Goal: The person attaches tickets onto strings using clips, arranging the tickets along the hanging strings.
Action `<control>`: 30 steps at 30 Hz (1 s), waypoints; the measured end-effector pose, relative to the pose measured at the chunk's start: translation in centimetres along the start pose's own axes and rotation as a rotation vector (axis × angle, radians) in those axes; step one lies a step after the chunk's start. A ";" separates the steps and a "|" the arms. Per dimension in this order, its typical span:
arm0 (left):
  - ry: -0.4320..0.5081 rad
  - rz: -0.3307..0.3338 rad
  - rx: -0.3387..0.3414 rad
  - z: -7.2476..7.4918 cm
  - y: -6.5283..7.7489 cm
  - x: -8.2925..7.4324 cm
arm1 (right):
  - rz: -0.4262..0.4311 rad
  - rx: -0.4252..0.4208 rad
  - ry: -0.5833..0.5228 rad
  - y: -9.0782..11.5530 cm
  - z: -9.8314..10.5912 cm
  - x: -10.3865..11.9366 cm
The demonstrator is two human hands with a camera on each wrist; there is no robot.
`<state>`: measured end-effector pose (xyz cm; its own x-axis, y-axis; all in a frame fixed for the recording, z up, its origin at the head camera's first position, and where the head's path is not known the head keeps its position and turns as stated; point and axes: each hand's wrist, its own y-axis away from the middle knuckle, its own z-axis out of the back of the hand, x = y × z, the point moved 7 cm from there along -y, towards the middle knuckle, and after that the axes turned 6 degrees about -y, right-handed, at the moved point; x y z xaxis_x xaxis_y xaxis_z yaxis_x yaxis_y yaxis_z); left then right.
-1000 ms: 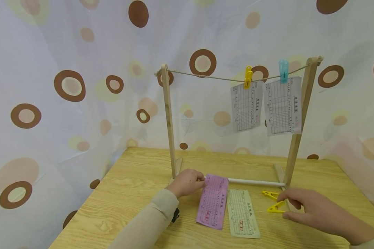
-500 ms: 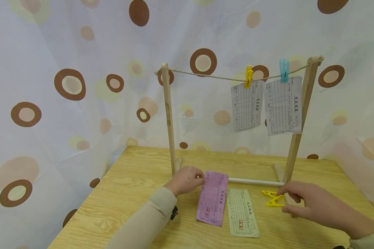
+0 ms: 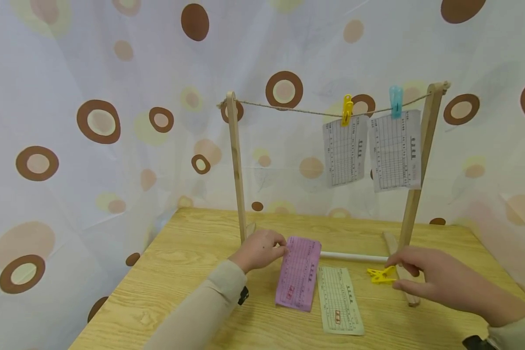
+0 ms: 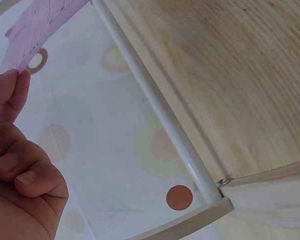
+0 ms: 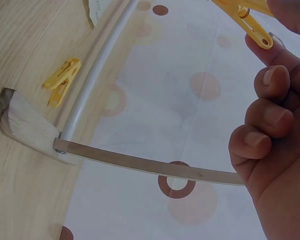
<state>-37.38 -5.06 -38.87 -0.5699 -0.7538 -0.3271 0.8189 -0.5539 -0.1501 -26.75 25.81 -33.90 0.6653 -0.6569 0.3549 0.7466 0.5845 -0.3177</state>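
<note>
My left hand (image 3: 259, 250) pinches the upper left edge of a pink printed slip (image 3: 298, 274) between thumb and forefinger. In the left wrist view the slip's corner (image 4: 35, 37) stands up from those fingertips, the other fingers curled in. My right hand (image 3: 442, 279) holds a yellow clothespin (image 5: 254, 32) by its handles between thumb and forefinger. A second yellow clothespin (image 5: 65, 77) lies on the table near the rack's foot; in the head view the two overlap. A pale green slip (image 3: 341, 301) lies flat to the right of the pink one.
A wooden rack with a left post (image 3: 237, 165) and a right post (image 3: 413, 209) carries a string (image 3: 288, 108). Two white slips hang there, under a yellow clothespin (image 3: 347, 111) and a blue clothespin (image 3: 395, 102). A white rod (image 3: 354, 256) joins the posts low down.
The pink slip has risen slightly with my left hand. My right hand has lifted a little, bringing its clothespin up until it overlaps the one lying on the table.
</note>
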 end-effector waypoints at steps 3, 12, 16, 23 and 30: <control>-0.001 0.001 -0.005 0.3 -0.1 0.0 | 0.015 -0.001 0.013 -0.3 0.4 0.3; -0.037 -0.018 -0.026 1.4 -0.3 -0.2 | 0.039 -0.022 0.038 -1.3 1.3 1.2; -0.071 -0.030 -0.033 1.8 -0.3 -0.4 | 0.039 -0.028 0.056 -1.7 1.8 1.6; -0.077 -0.044 -0.038 2.6 -0.2 -0.8 | 0.069 -0.043 0.102 -2.9 2.7 2.7; -0.040 -0.051 -0.046 3.1 -0.1 -1.0 | 0.058 -0.027 0.105 -4.0 3.6 3.6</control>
<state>-37.12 -5.36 -35.64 -0.6127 -0.7389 -0.2804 0.7903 -0.5761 -0.2087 -27.34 22.82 -28.20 0.7025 -0.6695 0.2415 0.7056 0.6107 -0.3595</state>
